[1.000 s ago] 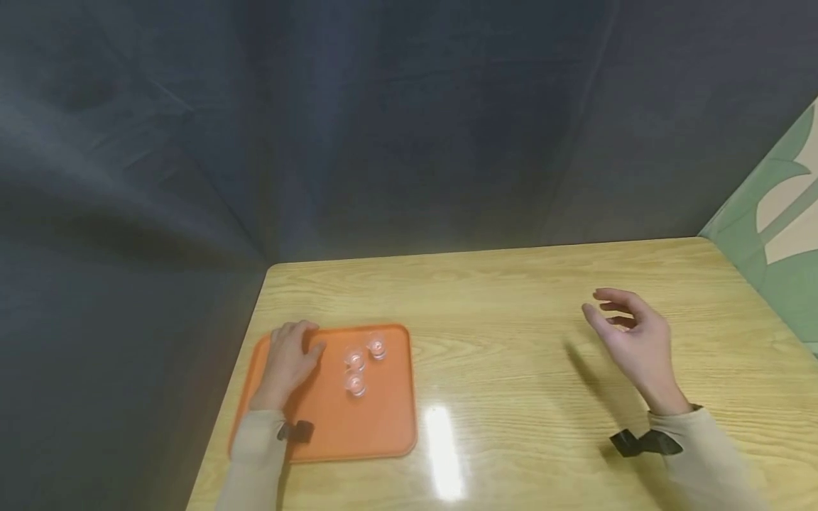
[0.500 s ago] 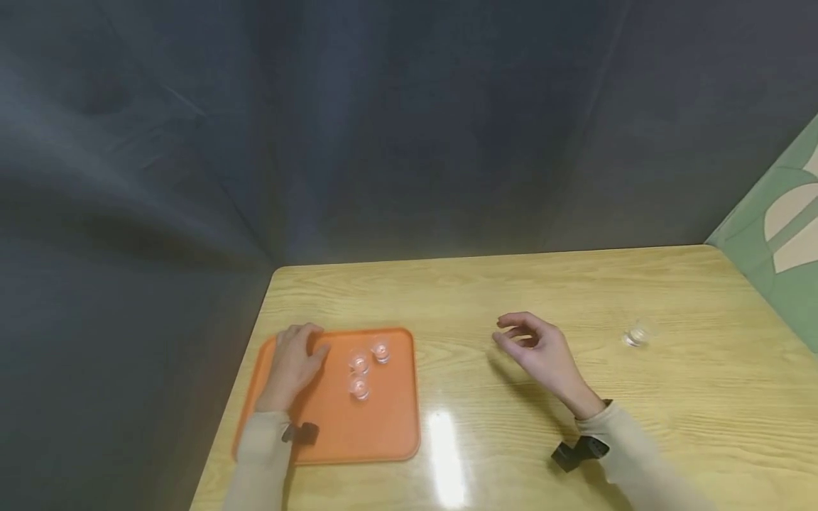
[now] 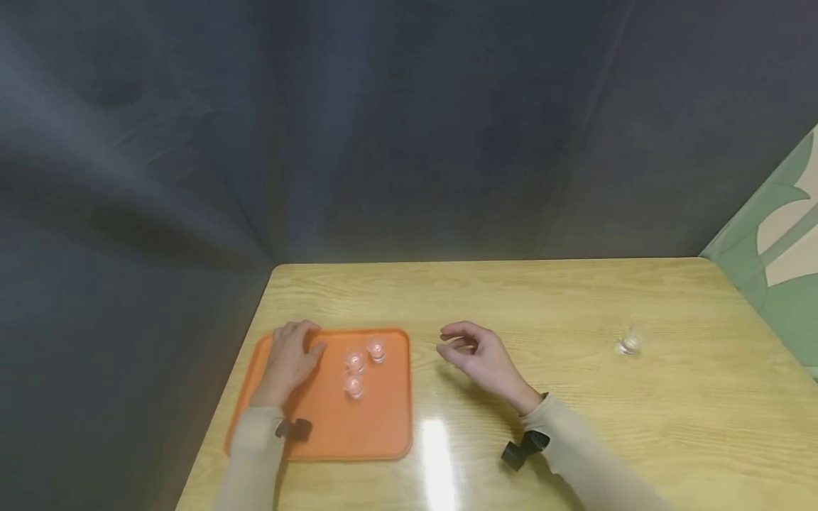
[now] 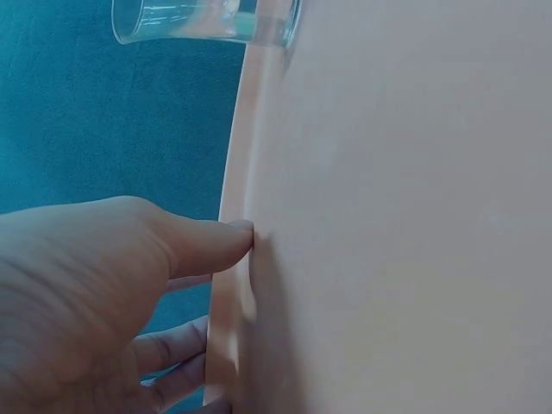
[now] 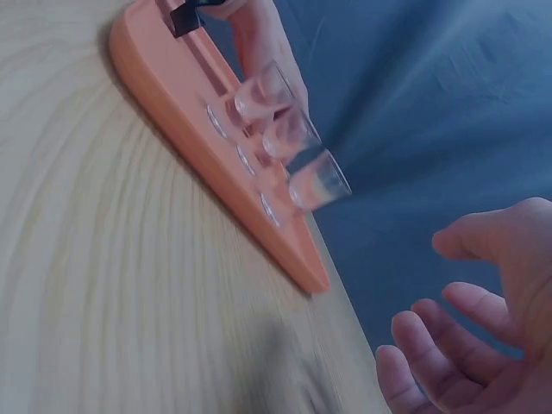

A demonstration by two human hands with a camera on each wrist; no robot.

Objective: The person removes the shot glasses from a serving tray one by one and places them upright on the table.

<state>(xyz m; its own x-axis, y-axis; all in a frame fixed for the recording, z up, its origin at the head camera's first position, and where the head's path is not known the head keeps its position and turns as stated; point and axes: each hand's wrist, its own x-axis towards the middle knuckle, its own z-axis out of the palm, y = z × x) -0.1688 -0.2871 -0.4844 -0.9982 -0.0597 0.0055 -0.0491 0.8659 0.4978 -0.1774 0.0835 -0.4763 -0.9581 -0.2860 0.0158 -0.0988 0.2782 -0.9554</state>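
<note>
Three small clear shot glasses [image 5: 291,135] stand upright on an orange tray [image 3: 377,436], toward its right back part. My left hand [image 3: 287,363] reaches over the tray's left back part and holds its far rim. In the left wrist view, the thumb [image 4: 211,244] lies inside the rim and the other fingers sit along its outside. A glass [image 4: 203,19] shows beyond that thumb. My right hand [image 3: 482,358] is above the table to the right of the tray, its loosely curled fingers holding nothing. In the right wrist view, its fingers lie apart from the glasses.
Another clear shot glass [image 3: 629,343] stands alone on the wooden table [image 3: 543,298] at the right. A dark curtain [image 3: 422,142] hangs along the back and left edges. A green patterned panel [image 3: 782,262] borders the right side.
My right hand has moved left, away from the lone shot glass it hid earlier, toward the tray. My left hand and the three glasses on the tray have stayed in place.
</note>
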